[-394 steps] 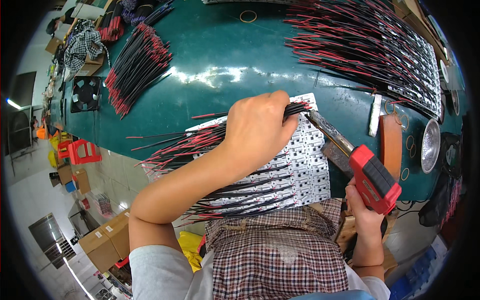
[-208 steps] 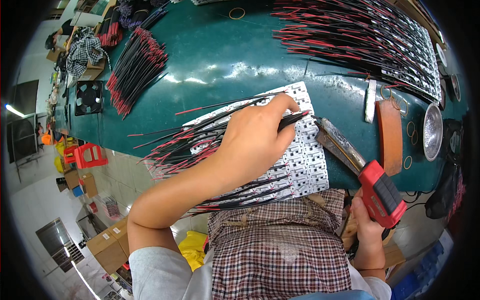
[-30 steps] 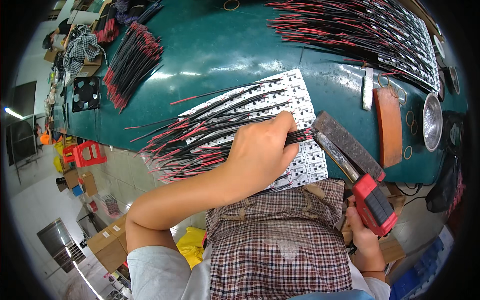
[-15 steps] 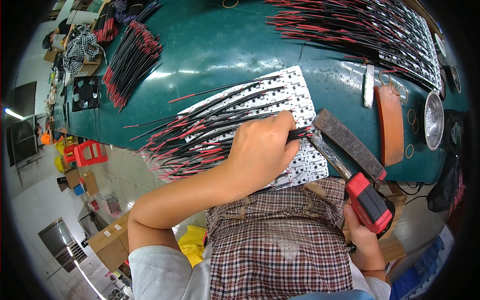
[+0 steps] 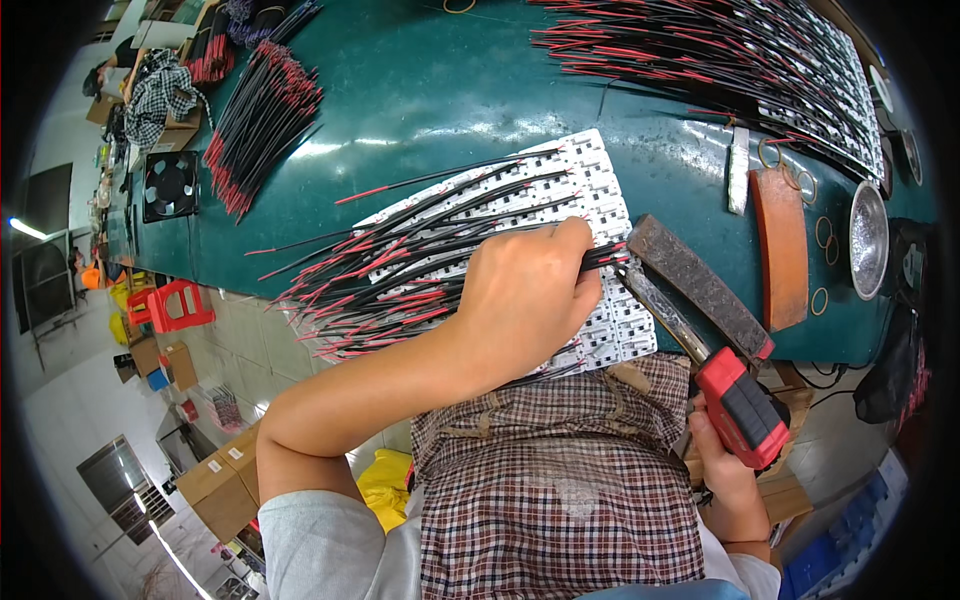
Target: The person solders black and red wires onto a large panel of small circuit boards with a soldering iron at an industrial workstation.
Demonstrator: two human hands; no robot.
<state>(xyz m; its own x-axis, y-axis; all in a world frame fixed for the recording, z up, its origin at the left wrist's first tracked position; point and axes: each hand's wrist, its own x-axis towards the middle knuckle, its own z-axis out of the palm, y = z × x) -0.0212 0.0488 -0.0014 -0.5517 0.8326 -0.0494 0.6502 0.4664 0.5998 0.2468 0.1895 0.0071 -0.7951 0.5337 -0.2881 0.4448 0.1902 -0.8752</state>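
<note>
My left hand (image 5: 527, 295) lies over a white panel of small circuit boards (image 5: 600, 200) at the near edge of the green table (image 5: 430, 100). Its fingers pinch a red and black wire (image 5: 604, 259) against the panel. Many red and black wires (image 5: 380, 275) fan out leftward from the boards. My right hand (image 5: 722, 472) grips the red handle of a soldering iron (image 5: 740, 405), whose metal tip (image 5: 650, 300) points up-left to the wire end beside my left fingers.
A dark rectangular block (image 5: 697, 283) lies by the iron tip. A brown strip (image 5: 780, 245), rubber-band rings and a metal dish (image 5: 868, 240) sit at the right. Loose wire bundles (image 5: 258, 125) lie far left, more wired boards (image 5: 740, 50) far right. A black fan (image 5: 170, 185) stands on the left edge.
My left hand has worked down the panel toward me, wire by wire. In the last second the iron tip has moved in against the wire under my left fingers.
</note>
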